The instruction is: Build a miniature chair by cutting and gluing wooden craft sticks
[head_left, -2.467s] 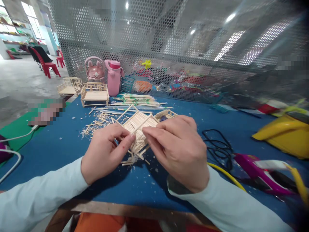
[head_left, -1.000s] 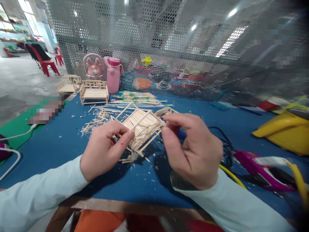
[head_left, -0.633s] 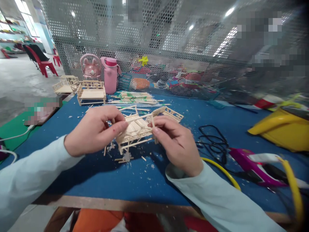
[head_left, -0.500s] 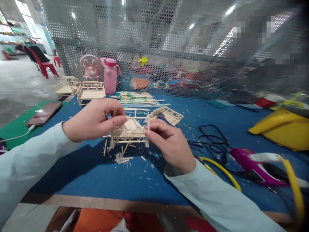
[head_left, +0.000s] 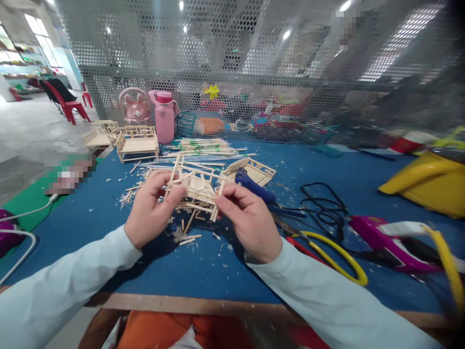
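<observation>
Currently holds a small stick bench point(head_left: 196, 188) in both hands, tilted, well to the near side of the pink bottle point(head_left: 165, 123) and a little to its right. Pinches its left end between thumb and fingers with the left hand point(head_left: 154, 206), nearly closed; pinches a right corner post likewise with the right hand point(head_left: 250, 220), also nearly closed. Cannot tell what the bottle contains, with a cap on and opaque walls. Just right of the bottle, can see a teal basket point(head_left: 186, 124) with lattice sides, contents too unclear to name. To the bottle's near right, can see a bundle of sticks point(head_left: 201, 142) lying among green-printed plastic wrapping point(head_left: 209, 148). Left of the bottle and nearer, can see two similar stick benches point(head_left: 138, 144), upright. Farther right of the bottle and nearer, can make out another stick piece point(head_left: 257, 172) beside a blue tool point(head_left: 256, 188). Behind the bottle, through a perforated screen point(head_left: 254, 53), can make out mixed coloured objects point(head_left: 210, 126), without telling what holds them.
</observation>
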